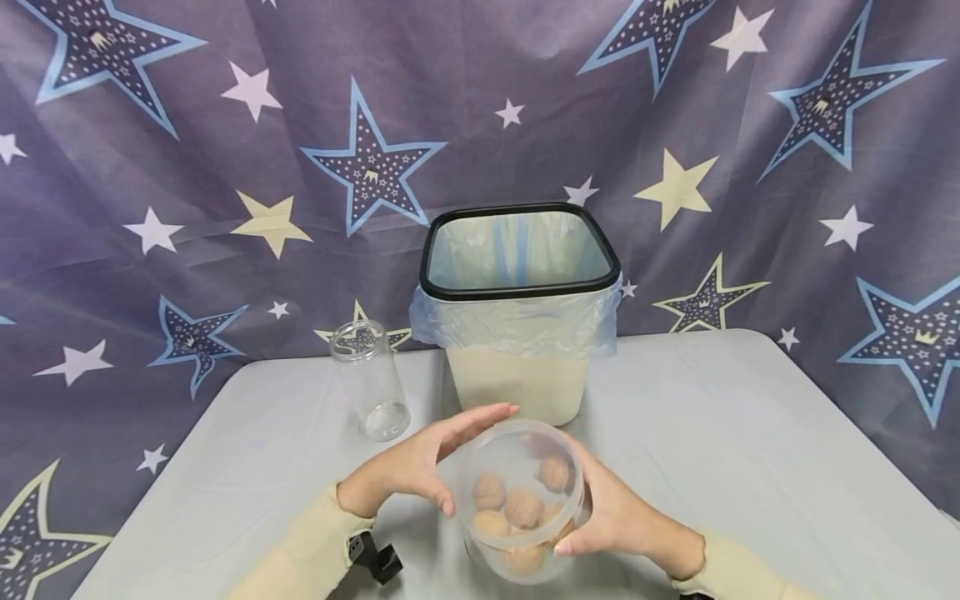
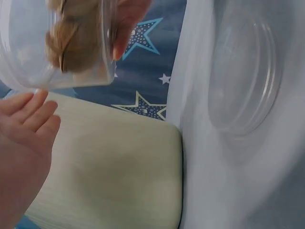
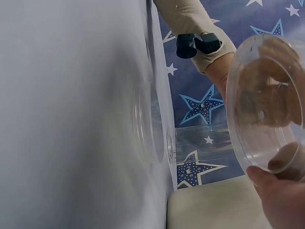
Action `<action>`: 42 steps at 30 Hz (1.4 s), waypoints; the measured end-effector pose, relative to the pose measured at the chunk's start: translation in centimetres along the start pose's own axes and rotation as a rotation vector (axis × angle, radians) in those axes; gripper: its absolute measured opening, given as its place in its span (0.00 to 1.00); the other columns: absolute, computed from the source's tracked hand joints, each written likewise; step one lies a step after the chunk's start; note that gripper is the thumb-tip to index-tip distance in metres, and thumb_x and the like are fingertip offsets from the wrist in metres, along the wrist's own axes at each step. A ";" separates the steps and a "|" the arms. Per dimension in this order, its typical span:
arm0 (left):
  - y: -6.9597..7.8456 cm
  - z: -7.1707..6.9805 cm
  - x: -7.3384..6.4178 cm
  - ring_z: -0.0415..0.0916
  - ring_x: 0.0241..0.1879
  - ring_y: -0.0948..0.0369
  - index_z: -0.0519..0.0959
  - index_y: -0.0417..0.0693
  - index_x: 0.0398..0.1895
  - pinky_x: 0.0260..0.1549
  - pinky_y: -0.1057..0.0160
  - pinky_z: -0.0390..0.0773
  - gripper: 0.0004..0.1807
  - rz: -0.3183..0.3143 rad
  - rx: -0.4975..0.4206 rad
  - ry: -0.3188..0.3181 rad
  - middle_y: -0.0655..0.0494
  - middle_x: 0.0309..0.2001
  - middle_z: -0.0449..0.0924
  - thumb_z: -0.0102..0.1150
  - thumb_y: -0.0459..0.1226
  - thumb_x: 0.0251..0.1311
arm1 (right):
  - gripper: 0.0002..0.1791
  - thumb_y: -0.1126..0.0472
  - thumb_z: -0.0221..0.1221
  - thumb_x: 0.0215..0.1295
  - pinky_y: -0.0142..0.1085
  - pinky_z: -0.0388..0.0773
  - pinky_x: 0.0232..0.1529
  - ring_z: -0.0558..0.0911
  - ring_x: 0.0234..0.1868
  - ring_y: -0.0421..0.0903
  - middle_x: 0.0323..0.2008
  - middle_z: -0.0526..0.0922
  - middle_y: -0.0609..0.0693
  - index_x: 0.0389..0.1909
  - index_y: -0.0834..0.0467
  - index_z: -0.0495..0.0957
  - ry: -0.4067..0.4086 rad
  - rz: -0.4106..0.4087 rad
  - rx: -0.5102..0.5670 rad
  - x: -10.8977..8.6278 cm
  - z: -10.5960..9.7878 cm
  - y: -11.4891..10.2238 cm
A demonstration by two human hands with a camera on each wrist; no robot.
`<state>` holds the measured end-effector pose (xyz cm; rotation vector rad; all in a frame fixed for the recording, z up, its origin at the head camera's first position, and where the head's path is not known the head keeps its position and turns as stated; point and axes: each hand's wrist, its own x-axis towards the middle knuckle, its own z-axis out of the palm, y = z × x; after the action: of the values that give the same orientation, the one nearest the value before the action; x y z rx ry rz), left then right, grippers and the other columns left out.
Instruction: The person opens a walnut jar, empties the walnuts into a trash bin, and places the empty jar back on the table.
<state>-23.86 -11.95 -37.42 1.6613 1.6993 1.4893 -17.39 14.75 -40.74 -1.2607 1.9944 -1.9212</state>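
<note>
A clear round plastic tub point(image 1: 504, 450) with several walnuts point(image 1: 523, 508) inside is held up over the table, its mouth tilted in the head view. My right hand point(image 1: 618, 517) grips it from the right, thumb near the rim and fingers partly hidden behind the wall. To its left, my left hand point(image 1: 408, 467) has thumb and fingers spread apart, holding nothing. In the left wrist view those extended fingers point(image 2: 35, 112) are close to the tub's edge. Below, a round clear plastic lid point(image 2: 271, 81) lies on the table.
Behind the hands stands a cream bin point(image 1: 517, 383) with a black rim point(image 1: 525, 292) and a bluish plastic liner point(image 1: 517, 325). A tall clear jar point(image 1: 375, 375) stands left of it on the grey table point(image 1: 712, 417). A star-patterned curtain point(image 1: 480, 158) hangs behind.
</note>
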 end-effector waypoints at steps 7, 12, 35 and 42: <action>0.2 -0.1 0.3 0.48 0.71 0.52 0.42 0.35 0.73 0.68 0.59 0.52 0.65 -0.020 -0.090 -0.097 0.39 0.73 0.44 0.66 0.61 0.42 | 0.55 0.59 0.70 0.47 0.34 0.63 0.63 0.65 0.64 0.49 0.67 0.59 0.62 0.72 0.58 0.46 -0.079 -0.002 0.074 0.3 0.1 -0.2; 0.0 0.2 0.4 0.50 0.71 0.51 0.41 0.34 0.73 0.67 0.56 0.57 0.66 -0.023 -0.153 -0.112 0.40 0.73 0.44 0.68 0.59 0.41 | 0.55 0.58 0.69 0.48 0.36 0.63 0.64 0.64 0.65 0.52 0.68 0.56 0.65 0.72 0.59 0.45 -0.105 -0.006 0.111 0.3 0.1 -0.2; -1.1 1.4 0.0 0.63 0.63 0.61 0.45 0.32 0.71 0.64 0.63 0.60 0.64 -0.037 -0.035 0.156 0.38 0.69 0.55 0.67 0.61 0.42 | 0.59 0.62 0.74 0.35 0.33 0.65 0.60 0.69 0.60 0.45 0.63 0.65 0.56 0.71 0.54 0.51 0.109 0.049 -0.189 0.5 0.0 -0.8; -0.9 2.2 0.3 0.61 0.64 0.62 0.45 0.33 0.72 0.63 0.65 0.60 0.62 -0.029 -0.052 0.272 0.29 0.67 0.54 0.70 0.57 0.44 | 0.60 0.56 0.77 0.32 0.35 0.68 0.56 0.71 0.56 0.47 0.62 0.68 0.52 0.69 0.51 0.53 0.240 0.095 -0.375 0.7 0.2 -1.3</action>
<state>-22.68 -10.52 -38.89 1.4551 1.7926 1.7976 -17.15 14.38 -39.36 -1.0132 2.5793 -1.7832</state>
